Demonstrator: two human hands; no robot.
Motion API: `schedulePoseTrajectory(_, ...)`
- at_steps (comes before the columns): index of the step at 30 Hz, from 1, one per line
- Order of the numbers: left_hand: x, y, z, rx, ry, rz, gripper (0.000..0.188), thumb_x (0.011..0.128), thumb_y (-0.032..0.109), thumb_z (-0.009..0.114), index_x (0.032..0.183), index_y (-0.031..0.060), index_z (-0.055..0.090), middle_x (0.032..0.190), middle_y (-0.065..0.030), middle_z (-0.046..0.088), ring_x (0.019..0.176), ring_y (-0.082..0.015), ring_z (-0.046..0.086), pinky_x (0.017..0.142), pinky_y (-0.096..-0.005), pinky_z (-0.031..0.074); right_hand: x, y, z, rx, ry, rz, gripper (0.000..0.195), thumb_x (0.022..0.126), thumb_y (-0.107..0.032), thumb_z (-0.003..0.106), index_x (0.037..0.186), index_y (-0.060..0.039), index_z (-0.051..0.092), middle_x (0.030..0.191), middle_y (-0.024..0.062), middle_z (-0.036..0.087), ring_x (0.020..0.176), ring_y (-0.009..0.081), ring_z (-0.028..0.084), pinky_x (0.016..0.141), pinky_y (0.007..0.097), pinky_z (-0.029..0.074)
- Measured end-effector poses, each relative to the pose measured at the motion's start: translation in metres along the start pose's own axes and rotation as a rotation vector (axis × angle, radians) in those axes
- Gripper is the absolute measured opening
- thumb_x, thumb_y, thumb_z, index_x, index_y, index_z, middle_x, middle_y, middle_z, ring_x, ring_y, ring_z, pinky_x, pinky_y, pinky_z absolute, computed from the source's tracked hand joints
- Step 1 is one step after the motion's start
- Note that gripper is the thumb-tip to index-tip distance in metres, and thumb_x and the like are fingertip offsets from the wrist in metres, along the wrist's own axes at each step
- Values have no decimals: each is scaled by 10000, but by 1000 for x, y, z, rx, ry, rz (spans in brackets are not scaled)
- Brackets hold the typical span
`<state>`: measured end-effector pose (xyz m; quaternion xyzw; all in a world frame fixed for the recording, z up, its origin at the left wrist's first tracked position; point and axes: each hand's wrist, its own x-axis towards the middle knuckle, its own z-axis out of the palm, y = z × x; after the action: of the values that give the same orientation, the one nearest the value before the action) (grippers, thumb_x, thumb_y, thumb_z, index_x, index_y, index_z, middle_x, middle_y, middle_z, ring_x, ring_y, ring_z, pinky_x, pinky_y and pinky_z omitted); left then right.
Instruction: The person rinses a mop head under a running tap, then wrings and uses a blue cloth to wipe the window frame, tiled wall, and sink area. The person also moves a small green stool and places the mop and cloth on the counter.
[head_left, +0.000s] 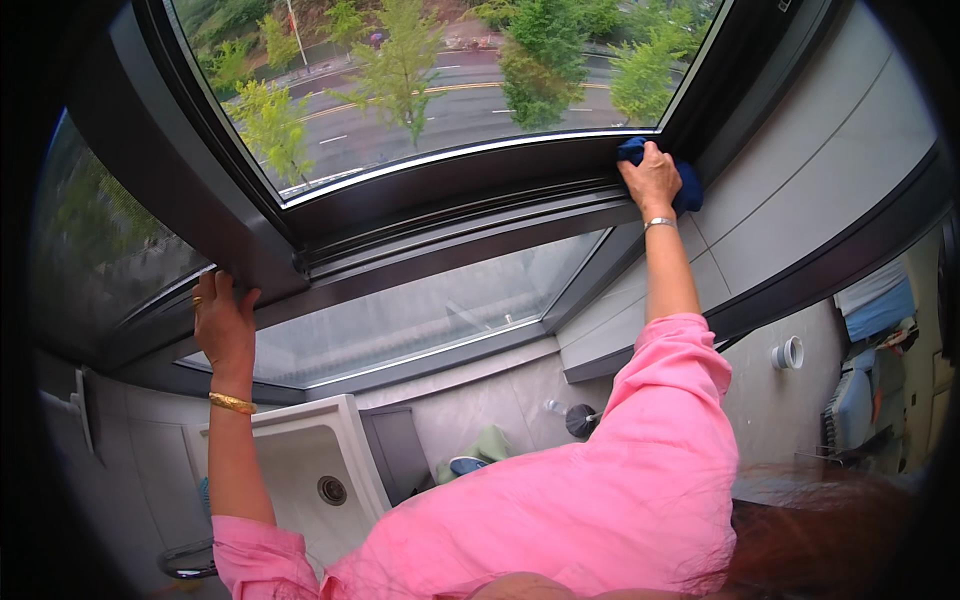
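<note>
A dark blue cloth (688, 187) is bunched under my right hand (652, 176), whose fingers pinch it at the lower right corner of the dark window frame (465, 169). Over on the left, my left hand (225, 319) rests with its fingertips on the bottom of a dark sash (255, 255), thumb apart from the fingers, with nothing seen in it. Between the hands runs the window's sliding track (465, 223). Trees and a road show through the glass above it.
Below the window stand a white sink (300, 457) with a drain and a grey cabinet (394, 446). A green cloth (489, 444) and a folded dark umbrella-like item (580, 421) are lower down. A tiled wall (817, 180) borders the window at right.
</note>
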<state>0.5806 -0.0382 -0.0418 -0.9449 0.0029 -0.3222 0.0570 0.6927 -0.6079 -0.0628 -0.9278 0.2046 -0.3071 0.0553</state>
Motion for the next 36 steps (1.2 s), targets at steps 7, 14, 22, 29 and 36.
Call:
schedulePoseTrajectory(7, 1, 3, 0, 19, -32, -53, 389, 721, 168, 722, 1027, 63, 505, 1064, -103, 522, 1031, -323, 522, 834, -409, 474, -106, -173, -19, 468, -60, -280, 368, 608, -336, 744, 795, -81, 555, 790, 114, 616, 798, 297, 608, 646, 430, 504)
schedulePoseTrajectory(14, 6, 0, 1, 16, -7, -7, 395, 710, 214, 728, 1025, 90, 526, 1064, -85, 534, 1037, -296, 526, 783, -411, 490, -133, -234, -31, 1445, -38, -262, 204, 741, -107, 688, 904, -58, 576, 747, 65, 559, 669, 141, 497, 659, 287, 445)
schedulePoseTrajectory(22, 8, 9, -4, -55, -2, -54, 382, 652, 208, 756, 972, 111, 572, 990, -49, 548, 974, -253, 552, 724, -388, 482, -42, -52, -9, 539, 201, -75, 444, 724, -147, 690, 1142, -66, 565, 1069, 132, 570, 974, 348, 552, 844, 433, 443)
schedulePoseTrajectory(29, -1, 16, -1, -111, 61, -63, 340, 650, 153, 743, 922, 73, 556, 956, -78, 542, 940, -291, 546, 724, -413, 468, -118, -124, 8, 869, 124, -361, 352, 700, -71, 689, 1032, -77, 573, 1096, 98, 564, 1033, 298, 513, 920, 380, 406)
schedulePoseTrajectory(36, 11, 64, -10, -299, 7, 49, 198, 690, -5, 578, 884, 39, 572, 935, -124, 543, 896, -331, 540, 756, -407, 474, -161, -158, -10, 1558, -197, -185, 288, 794, 34, 621, 1070, -21, 563, 1040, 31, 593, 959, 123, 549, 900, 241, 402)
